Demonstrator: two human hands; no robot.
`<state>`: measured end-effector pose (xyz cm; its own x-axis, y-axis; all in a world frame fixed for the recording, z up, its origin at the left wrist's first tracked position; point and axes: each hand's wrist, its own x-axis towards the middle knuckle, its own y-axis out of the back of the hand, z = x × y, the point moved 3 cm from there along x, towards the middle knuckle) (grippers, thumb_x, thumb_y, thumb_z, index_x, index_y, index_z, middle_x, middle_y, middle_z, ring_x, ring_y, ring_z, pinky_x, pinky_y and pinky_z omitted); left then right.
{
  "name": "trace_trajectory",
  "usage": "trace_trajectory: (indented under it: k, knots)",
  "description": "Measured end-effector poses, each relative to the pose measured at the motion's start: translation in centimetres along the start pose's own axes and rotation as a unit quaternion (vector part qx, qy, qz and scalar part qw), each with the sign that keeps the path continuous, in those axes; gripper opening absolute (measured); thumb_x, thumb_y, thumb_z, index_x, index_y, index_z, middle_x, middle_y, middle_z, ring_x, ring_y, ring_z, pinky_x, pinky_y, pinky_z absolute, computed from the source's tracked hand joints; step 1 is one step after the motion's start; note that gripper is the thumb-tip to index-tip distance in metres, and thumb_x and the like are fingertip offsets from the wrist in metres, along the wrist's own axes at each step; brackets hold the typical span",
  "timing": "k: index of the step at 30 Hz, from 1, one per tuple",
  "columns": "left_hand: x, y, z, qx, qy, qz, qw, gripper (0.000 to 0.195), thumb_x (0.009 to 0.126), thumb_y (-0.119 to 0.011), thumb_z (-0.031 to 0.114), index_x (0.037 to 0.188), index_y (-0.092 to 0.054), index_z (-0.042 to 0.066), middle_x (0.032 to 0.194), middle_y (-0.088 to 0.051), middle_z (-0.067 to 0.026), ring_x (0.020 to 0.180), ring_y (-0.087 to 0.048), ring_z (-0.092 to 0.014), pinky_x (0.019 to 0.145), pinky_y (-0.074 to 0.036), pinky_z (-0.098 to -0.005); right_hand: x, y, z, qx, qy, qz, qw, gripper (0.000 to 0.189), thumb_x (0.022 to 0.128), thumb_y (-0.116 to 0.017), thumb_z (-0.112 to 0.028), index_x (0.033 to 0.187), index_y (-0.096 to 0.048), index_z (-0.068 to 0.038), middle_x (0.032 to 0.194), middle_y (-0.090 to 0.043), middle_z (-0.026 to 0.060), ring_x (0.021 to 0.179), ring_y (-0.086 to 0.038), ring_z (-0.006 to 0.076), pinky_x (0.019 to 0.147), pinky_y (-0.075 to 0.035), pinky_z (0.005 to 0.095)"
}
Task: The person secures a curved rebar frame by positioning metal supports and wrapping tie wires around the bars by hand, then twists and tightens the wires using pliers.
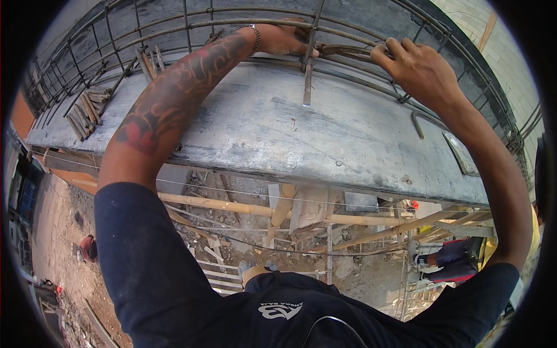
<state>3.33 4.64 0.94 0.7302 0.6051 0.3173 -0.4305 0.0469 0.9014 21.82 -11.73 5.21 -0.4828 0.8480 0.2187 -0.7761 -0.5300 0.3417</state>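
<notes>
My right hand (413,65) is closed around the handles of a pair of metal pincers (348,51). Their jaws point left and meet the rebar cage (256,22) beside a crossing bar. My left hand (283,38), with a bracelet at the wrist, reaches in at the same crossing. Its fingers pass partly behind the crossing steel bar (308,80), so whether they grip it is hidden. That bar's lower end sticks out over a grey formwork board (278,135). Any tie wire at the jaws is too small to make out.
Short wooden sticks (85,114) lie on the board's left side. A bent steel bar (417,124) and a flat offcut (460,152) are at the right. Below run bamboo poles (209,204) and a taut string. Another person (452,261) stands on scaffolding at lower right.
</notes>
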Motion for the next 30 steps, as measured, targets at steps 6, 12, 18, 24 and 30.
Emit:
trace_trajectory:
  k: [6,12,18,24,30]
  knots:
    - [-0.5,-0.1,0.5,-0.014,-0.007,-0.038,0.999,0.083,0.075,-0.064,0.064,0.131,-0.048,0.004,0.128,-0.052,-0.0225,0.125,-0.045,-0.035,0.106,-0.034,-0.0425,-1.8,0.8,-1.0,-0.207,-0.017,0.215,0.954,0.042,0.087,-0.06,-0.015,0.129,-0.054,-0.013,0.102,-0.06,0.0008,0.095,-0.054,0.0133,0.086,-0.044,0.0266]
    - [-1.8,0.4,0.7,-0.025,0.004,-0.056,0.998,0.093,0.071,-0.064,0.068,0.133,-0.044,0.002,0.131,-0.047,-0.0257,0.128,-0.04,-0.039,0.109,-0.03,-0.0485,-2.6,0.6,-1.5,-0.212,-0.024,0.237,0.948,0.044,0.086,-0.06,-0.017,0.129,-0.054,-0.011,0.111,-0.062,0.0039,0.09,-0.058,0.0131,0.082,-0.046,0.026]
    - [-0.9,0.2,0.1,-0.011,-0.032,-0.032,0.999,0.089,0.07,-0.067,0.066,0.129,-0.049,0.002,0.126,-0.053,-0.0235,0.123,-0.046,-0.038,0.107,-0.034,-0.0447,-1.4,2.2,-1.3,-0.146,-0.024,0.151,0.977,0.036,0.088,-0.059,-0.02,0.122,-0.059,-0.005,0.09,-0.069,0.009,0.069,-0.066,0.0157,0.06,-0.054,0.0272]
    - [-0.2,-0.1,-0.5,-0.022,-0.041,-0.028,0.999,0.087,0.07,-0.069,0.063,0.129,-0.049,0.002,0.126,-0.052,-0.0245,0.123,-0.047,-0.038,0.108,-0.033,-0.0436,0.8,2.3,1.8,0.278,-0.136,-0.183,0.933,0.041,0.096,-0.048,-0.036,0.091,-0.057,0.004,0.055,-0.057,0.0043,0.042,-0.057,0.0158,0.049,-0.054,0.0289]
    - [-0.3,-0.4,-0.5,-0.01,-0.028,-0.015,0.999,0.091,0.069,-0.068,0.065,0.13,-0.047,0.001,0.127,-0.051,-0.0258,0.125,-0.044,-0.039,0.108,-0.032,-0.0454,-0.8,1.3,1.9,0.561,-0.275,-0.234,0.745,0.045,0.097,-0.043,-0.043,0.097,-0.048,0.002,0.055,-0.056,0.0073,0.04,-0.057,0.0147,0.036,-0.049,0.0262]
